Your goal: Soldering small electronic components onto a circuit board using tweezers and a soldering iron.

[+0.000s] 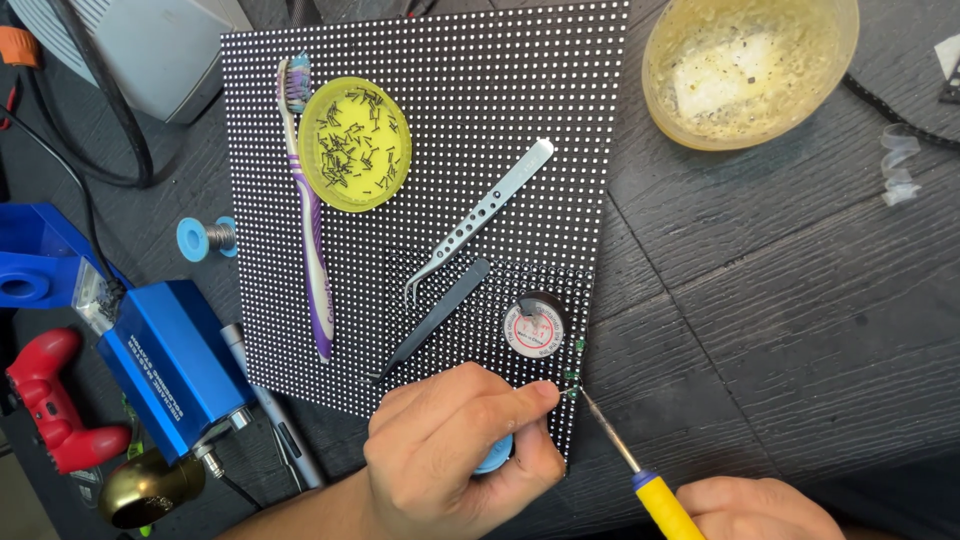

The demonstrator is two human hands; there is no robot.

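Your right hand (760, 508) is cut off by the bottom edge, so you cannot see its grip on the yellow-handled soldering iron (640, 478), whose handle also runs out of view. Your left hand (455, 450) covers most of a small blue round object (496, 456); what it is cannot be told. It also hides the near corner of the black dotted LED panel (430, 150). The red game controller (50, 400) and blue plastic holder (25, 260) are clipped at the left edge.
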